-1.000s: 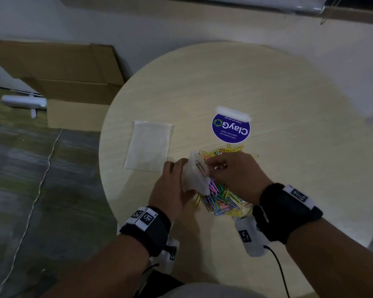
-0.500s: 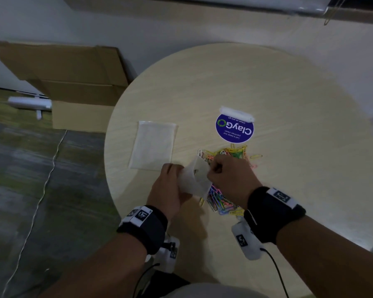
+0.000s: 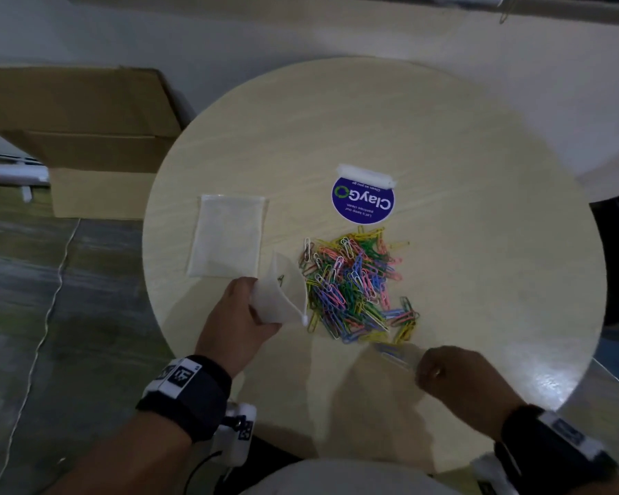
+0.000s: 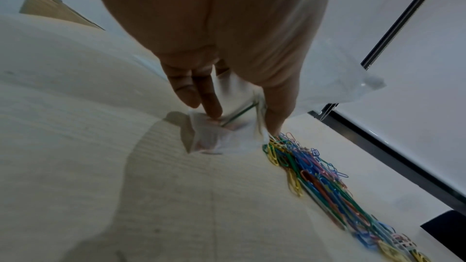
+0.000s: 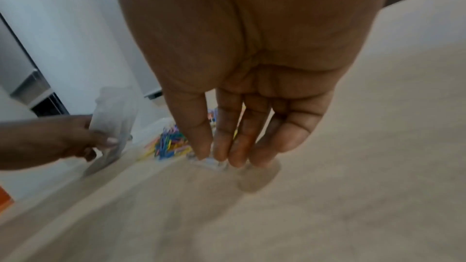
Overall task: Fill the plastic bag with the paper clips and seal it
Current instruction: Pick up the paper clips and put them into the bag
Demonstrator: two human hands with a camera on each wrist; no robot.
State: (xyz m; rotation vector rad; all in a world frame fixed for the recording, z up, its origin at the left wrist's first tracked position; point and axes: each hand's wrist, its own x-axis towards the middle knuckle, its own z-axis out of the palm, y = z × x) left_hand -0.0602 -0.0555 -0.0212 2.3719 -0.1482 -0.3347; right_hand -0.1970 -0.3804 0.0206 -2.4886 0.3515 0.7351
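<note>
My left hand [image 3: 236, 316] grips a small clear plastic bag [image 3: 283, 298] by its side, mouth turned toward the pile. One green clip [image 4: 239, 114] lies inside the bag [image 4: 221, 136]. The colourful paper clips [image 3: 354, 287] lie heaped on the round table [image 3: 444, 137], right of the bag. My right hand [image 3: 419, 366] is at the pile's near right edge. Its thumb and fingertips [image 5: 234, 158] meet on a few blurred clips [image 3: 393, 353]. The right wrist view also shows the bag [image 5: 113, 119] and the pile [image 5: 169, 142].
A second flat plastic bag [image 3: 227, 239] lies left of the pile. A round blue sticker [image 3: 363, 201] with a strip of white tape sits beyond the clips. A cardboard box [image 3: 86, 137] stands on the floor to the left. The table edge runs close to my body.
My right hand has left the bag's mouth and moved back to the near right of the pile, uncovering the clips. The left hand still holds the bag in about the same place.
</note>
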